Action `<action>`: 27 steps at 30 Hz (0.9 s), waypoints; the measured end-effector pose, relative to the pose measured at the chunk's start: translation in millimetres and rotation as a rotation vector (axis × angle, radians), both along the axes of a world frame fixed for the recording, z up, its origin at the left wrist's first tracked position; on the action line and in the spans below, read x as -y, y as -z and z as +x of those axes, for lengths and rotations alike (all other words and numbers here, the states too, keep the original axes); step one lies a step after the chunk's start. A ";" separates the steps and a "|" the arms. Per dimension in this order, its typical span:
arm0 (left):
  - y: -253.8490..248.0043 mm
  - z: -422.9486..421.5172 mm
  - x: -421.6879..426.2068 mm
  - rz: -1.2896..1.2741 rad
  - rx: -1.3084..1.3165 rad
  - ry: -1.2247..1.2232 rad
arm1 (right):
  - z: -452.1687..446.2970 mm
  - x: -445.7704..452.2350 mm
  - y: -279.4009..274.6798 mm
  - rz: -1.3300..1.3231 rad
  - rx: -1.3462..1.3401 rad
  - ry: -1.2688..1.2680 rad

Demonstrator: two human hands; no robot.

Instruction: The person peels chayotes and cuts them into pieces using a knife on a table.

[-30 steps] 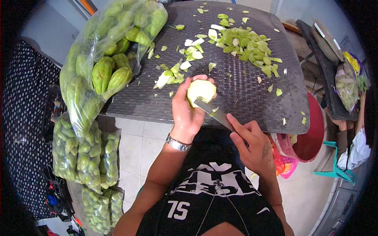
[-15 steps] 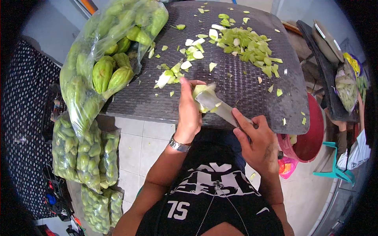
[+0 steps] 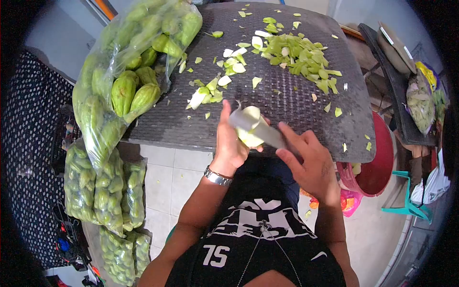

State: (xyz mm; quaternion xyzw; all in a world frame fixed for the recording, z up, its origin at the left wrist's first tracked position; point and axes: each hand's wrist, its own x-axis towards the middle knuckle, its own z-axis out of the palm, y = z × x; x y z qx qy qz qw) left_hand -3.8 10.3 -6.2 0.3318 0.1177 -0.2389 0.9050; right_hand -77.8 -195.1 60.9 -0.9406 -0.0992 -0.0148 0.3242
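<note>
My left hand (image 3: 229, 146) cups a partly peeled chayote (image 3: 251, 139), pale green with the skin off much of it, just over the table's near edge. My right hand (image 3: 310, 160) is wrapped round the handle of a knife (image 3: 267, 134), whose wide blade lies across the chayote and is blurred by motion. The handle is mostly hidden by the fingers. Beyond the hands, a pile of green peelings (image 3: 299, 57) and a smaller heap of pale pieces (image 3: 205, 95) lie on the dark woven-pattern table (image 3: 306, 119).
An open plastic bag of chayotes (image 3: 129, 93) rests on the table's left side. More filled bags (image 3: 105, 191) are stacked below it. At right are a red tub (image 3: 380, 165), a teal stool (image 3: 406, 203) and a pink bag (image 3: 352, 203). A second dark table (image 3: 392, 86) stands farther right.
The chayote has turned in my left hand, and the fingers have opened more beneath it. The knife and right hand have shifted slightly, with the blade now flatter across the chayote.
</note>
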 end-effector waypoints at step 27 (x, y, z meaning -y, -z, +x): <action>-16.9 43.5 75.8 0.344 0.570 -0.293 | 15.8 39.9 55.7 0.011 0.163 0.323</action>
